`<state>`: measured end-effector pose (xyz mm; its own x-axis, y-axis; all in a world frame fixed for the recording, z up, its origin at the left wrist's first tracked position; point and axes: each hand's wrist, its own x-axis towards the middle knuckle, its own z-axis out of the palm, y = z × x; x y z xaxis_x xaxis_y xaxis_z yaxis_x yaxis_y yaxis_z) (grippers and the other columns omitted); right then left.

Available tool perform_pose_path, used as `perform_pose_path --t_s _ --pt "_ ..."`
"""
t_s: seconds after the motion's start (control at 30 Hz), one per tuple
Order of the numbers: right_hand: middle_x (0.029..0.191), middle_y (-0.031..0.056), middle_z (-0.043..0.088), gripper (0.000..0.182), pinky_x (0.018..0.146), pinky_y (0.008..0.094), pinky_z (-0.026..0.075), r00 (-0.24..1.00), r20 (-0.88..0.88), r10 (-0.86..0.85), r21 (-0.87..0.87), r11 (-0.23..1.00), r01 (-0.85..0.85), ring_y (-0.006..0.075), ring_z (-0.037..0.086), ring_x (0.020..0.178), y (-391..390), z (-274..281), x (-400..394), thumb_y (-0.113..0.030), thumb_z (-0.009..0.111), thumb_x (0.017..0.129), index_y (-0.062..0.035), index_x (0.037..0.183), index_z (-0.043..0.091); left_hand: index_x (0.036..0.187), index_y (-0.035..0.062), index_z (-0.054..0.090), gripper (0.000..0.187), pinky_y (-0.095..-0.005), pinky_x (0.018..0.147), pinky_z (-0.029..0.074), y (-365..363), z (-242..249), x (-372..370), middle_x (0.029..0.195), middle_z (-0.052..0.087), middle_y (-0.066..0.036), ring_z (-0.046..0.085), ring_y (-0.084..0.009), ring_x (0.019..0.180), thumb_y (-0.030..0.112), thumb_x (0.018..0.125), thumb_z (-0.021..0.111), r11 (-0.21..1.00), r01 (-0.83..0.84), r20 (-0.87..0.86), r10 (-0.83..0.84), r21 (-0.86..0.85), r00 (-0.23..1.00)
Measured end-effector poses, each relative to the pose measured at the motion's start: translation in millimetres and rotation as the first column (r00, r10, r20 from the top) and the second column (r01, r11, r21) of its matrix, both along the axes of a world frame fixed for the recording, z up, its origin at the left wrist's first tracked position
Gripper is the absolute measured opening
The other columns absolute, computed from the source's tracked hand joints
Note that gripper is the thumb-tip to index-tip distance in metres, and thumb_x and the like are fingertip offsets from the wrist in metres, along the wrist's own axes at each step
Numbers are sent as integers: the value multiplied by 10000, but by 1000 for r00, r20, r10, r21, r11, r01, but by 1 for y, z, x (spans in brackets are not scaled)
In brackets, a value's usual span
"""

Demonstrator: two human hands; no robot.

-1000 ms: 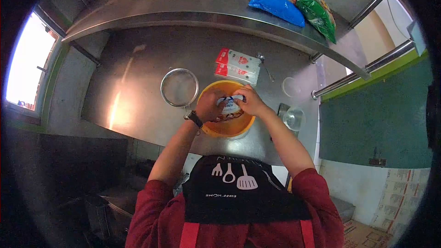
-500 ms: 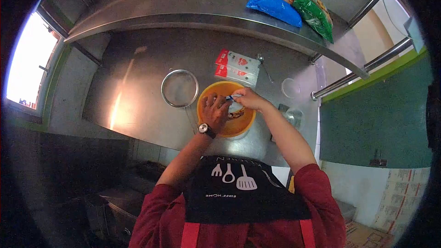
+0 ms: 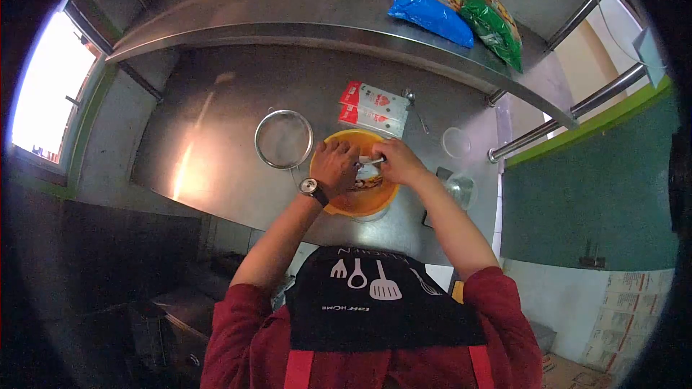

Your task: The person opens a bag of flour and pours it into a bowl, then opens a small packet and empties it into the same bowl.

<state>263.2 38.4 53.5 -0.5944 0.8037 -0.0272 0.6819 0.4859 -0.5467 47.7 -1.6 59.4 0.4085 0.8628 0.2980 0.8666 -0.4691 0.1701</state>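
An orange bowl (image 3: 351, 205) stands on the steel table in front of me. Inside its rim, my two hands work on a white packet (image 3: 369, 171) with a brown picture near its lower end. From the left side, my left hand (image 3: 336, 164), with a watch at the wrist, has its fingers curled down at the packet's edge; its fingertips are partly hidden. My right hand (image 3: 398, 161) is closed on the packet's upper part from the right, thumb and fingers pinched together. The bowl's contents are mostly hidden beneath my hands and the packet.
A wire sieve (image 3: 284, 139) lies left of the bowl. Red-and-white packs (image 3: 373, 109) and a metal spoon (image 3: 419, 112) lie behind it. Clear plastic containers (image 3: 455, 142) stand to the right. Blue (image 3: 431, 16) and green (image 3: 492, 27) bags rest on the overhead shelf (image 3: 288, 27).
My right hand has turned and come lower over the packet, hiding the blue-and-white edge. The fingers of my left hand have drawn closer together.
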Motion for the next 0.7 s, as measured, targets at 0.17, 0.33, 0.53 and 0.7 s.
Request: perform_pose_path --t_s 0.17,0.33,0.53,0.7 --pt "1099 135 619 284 945 446 463 995 -90 -40 67 997 46 371 540 1106 -19 -12 6 -10 665 714 -79 971 568 906 79 659 224 -493 825 493 -7 23 -21 944 652 -118 632 -318 972 301 876 651 981 77 -24 -82 -178 996" --pt "1024 151 642 232 920 447 480 982 -121 -145 74 985 154 371 580 1034 -31 -8 6 -53 693 733 -69 955 629 876 30 633 255 -486 782 519 6 -4 -51 896 636 -180 632 -375 881 277 923 591 925 162 110 -132 -343 985" --pt "931 142 664 178 775 398 520 973 -145 -182 -199 968 151 296 642 871 -30 7 17 -167 763 783 -60 918 716 877 30 614 190 -484 779 516 2 0 -51 879 628 -177 617 -387 873 201 934 553 918 299 64 -293 -260 954" --pt "868 112 654 159 691 352 512 965 -137 -222 -298 939 173 224 633 805 -27 0 23 -157 768 792 -54 902 718 882 22 602 104 -472 799 503 1 9 -50 901 600 -177 602 -370 912 120 901 576 886 388 255 -325 -254 911"
